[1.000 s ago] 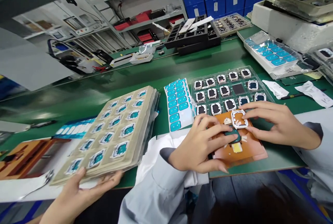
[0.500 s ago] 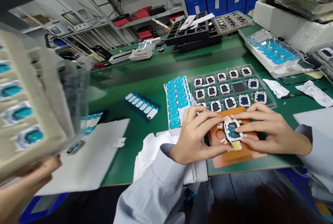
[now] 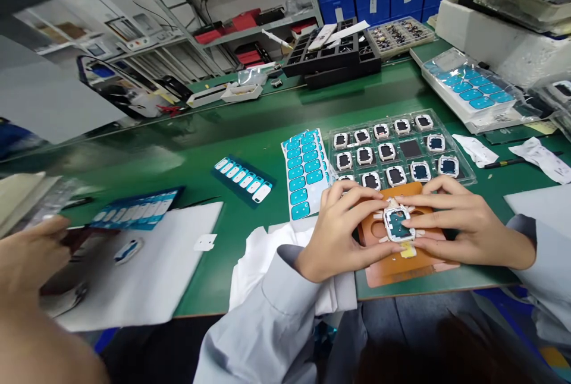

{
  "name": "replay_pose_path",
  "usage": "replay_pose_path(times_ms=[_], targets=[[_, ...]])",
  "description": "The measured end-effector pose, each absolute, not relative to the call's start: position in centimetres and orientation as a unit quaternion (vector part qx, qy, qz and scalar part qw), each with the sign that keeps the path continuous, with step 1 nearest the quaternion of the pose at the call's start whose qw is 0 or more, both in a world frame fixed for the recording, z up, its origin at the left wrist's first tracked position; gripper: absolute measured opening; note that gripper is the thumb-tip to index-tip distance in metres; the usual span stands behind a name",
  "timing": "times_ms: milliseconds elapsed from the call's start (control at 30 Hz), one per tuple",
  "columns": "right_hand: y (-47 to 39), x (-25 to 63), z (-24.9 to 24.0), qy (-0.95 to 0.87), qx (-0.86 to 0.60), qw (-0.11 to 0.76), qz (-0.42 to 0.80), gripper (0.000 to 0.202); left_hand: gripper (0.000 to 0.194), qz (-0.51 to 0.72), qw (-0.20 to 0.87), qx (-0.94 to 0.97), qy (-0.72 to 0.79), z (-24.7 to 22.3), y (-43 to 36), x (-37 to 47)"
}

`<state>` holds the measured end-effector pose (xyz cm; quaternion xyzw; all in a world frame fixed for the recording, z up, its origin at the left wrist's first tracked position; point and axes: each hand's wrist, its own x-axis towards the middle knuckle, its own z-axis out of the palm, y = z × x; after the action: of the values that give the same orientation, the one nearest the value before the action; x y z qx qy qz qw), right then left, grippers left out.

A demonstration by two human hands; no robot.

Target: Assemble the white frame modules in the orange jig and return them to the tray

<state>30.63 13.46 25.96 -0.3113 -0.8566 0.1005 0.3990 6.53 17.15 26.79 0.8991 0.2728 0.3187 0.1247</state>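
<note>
A white, squarish watch case (image 3: 393, 230) with a teal film inside sits over an orange fixture plate (image 3: 384, 271) near the table's front edge. My left hand (image 3: 335, 234) grips it from the left, fingers along the far side and thumb at the near side. From the right, my right hand (image 3: 468, 229) holds the same case, with fingertips on its frame and inner edge. Clear tabs stick out around the case, and a yellow tab (image 3: 407, 249) lies at its near end. Just behind my hands is a clear tray (image 3: 464, 161) with several similar cases.
Sheets of teal stickers (image 3: 300, 184) lie left of the tray, above a white cloth (image 3: 254, 259). At left, a co-worker's hand (image 3: 31, 253) is over a white mat (image 3: 178, 265). Black compartment trays (image 3: 343, 72) stand at the back; bagged stickers (image 3: 473, 90) lie at right.
The co-worker's stack of trays at left has swung down and away, uncovering the mat and sticker strips. The watch case between my hands has turned slightly and lies flatter.
</note>
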Motion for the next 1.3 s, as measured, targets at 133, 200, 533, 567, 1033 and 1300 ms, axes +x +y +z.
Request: replay_pose_path(times_ms=[133, 200, 533, 567, 1033, 1300], targets=[[13.5, 30.6, 25.9, -0.857, -0.316, 0.397, 0.094, 0.016, 0.053, 0.326, 0.113, 0.899, 0.27, 26.8, 17.1, 6.5], [13.6, 30.6, 25.9, -0.856, -0.317, 0.397, 0.095, 0.015, 0.05, 0.335, 0.106, 0.899, 0.263, 26.7, 17.1, 6.5], [13.2, 30.4, 25.6, -0.868, -0.346, 0.35, 0.068, 0.008, 0.046, 0.346, 0.194, 0.881, 0.258, 25.5, 17.4, 6.4], [13.2, 30.4, 25.6, -0.868, -0.347, 0.349, 0.065, 0.008, 0.047, 0.352, 0.215, 0.874, 0.255, 25.3, 17.6, 6.3], [14.4, 30.8, 25.1, -0.699, -0.355, 0.383, 0.49, 0.06, 0.057, 0.36, 0.089, 0.79, 0.489, 25.2, 20.8, 4.6], [17.8, 33.5, 26.9, -0.711, -0.351, 0.321, 0.518, 0.056, 0.035, 0.129, 0.077, 0.622, 0.768, 24.4, 24.5, 2.6]])
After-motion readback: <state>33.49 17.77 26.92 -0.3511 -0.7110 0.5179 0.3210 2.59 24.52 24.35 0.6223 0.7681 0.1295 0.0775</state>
